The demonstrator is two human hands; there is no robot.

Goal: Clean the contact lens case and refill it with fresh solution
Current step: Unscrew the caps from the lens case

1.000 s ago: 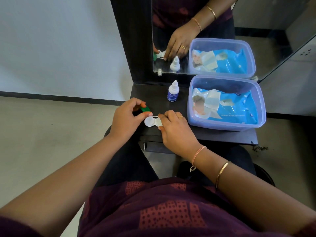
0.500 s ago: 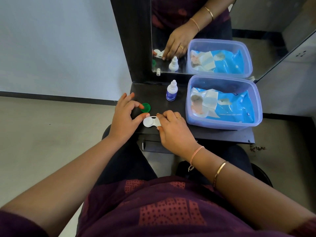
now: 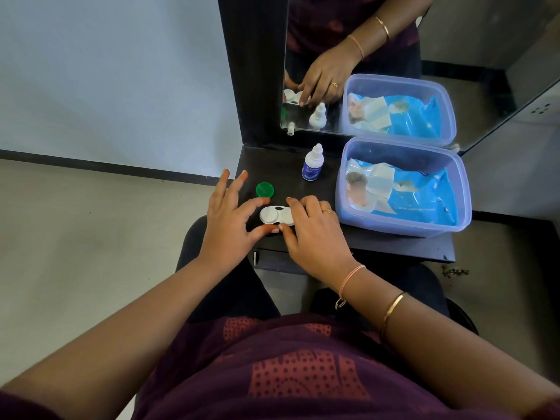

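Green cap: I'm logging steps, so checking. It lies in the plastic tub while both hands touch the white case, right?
Wrong in one respect: the head view shows the green cap lying on the dark shelf, outside the plastic tub. The left hand and right hand do touch the white case.

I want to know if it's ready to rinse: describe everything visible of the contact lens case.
The contact lens case is white, plastic-looking: two round wells joined by a bridge bearing a dark spot. It lies flat on the dark shelf. The left well looks uncapped; the green cap lies apart behind it. The left hand pinches the left well between index finger and thumb; the right hand grips and hides the right end. Contents cannot be told.
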